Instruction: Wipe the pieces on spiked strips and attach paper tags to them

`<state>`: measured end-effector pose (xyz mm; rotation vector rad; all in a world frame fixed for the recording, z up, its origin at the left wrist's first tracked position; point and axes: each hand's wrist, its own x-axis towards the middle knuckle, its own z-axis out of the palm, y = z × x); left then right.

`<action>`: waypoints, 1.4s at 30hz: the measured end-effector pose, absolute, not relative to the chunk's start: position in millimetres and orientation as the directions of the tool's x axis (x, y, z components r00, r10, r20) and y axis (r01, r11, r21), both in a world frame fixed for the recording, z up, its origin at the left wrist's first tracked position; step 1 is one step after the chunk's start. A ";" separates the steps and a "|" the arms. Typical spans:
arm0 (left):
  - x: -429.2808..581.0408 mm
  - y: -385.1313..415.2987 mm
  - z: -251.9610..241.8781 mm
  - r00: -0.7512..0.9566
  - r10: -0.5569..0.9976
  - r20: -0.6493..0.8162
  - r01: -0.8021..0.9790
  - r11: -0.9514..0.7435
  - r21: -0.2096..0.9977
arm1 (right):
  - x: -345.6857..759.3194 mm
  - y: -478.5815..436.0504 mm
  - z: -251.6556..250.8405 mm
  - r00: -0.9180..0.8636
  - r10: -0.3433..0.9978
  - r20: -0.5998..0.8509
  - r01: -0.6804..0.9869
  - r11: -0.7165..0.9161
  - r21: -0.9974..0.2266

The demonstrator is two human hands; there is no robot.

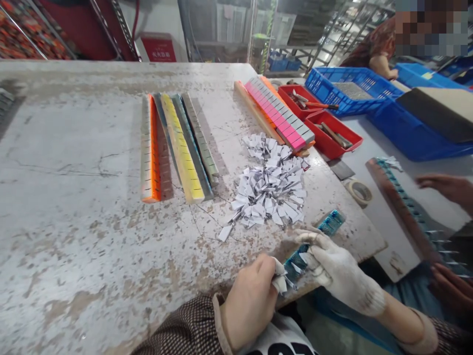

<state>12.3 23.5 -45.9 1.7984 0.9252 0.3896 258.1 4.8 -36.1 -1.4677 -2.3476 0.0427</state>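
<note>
Right of an orange-sided slotted bar [151, 158], the bare left hand [253, 296] pinches small white tags [280, 283] near a tag pile [271, 185], while a glittery blue strip [331, 223] lies on the worktable [84, 231] beneath the gloved right hand [338, 273], whose grip I cannot tell

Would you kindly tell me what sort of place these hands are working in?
It looks like a factory workshop, perhaps for hand assembly: a heap of small white pieces lies on a worn worktable, with red trays and blue bins alongside.
</note>
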 end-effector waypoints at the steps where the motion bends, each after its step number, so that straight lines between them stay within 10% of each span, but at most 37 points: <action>1: 12.0 23.5 -46.0 0.652 0.743 -0.152 0.415 -0.182 0.891 | 259.2 4.0 -36.2 -0.381 0.880 0.283 0.864 0.448 -0.231; 20: 13.9 18.4 -49.2 0.662 0.749 -0.030 0.435 -0.352 0.829 | 254.7 3.3 -40.9 -0.457 0.849 0.267 0.876 0.481 -0.029; 36: 12.7 19.4 -48.8 0.600 0.800 -0.013 0.336 -0.237 0.911 | 263.0 0.6 -45.0 -0.356 0.881 0.312 0.878 0.430 -0.211; 42: 13.7 18.4 -49.4 0.582 0.814 0.000 0.329 -0.235 0.915 | 250.1 -1.3 -49.0 -0.366 0.839 0.402 0.907 0.419 -0.049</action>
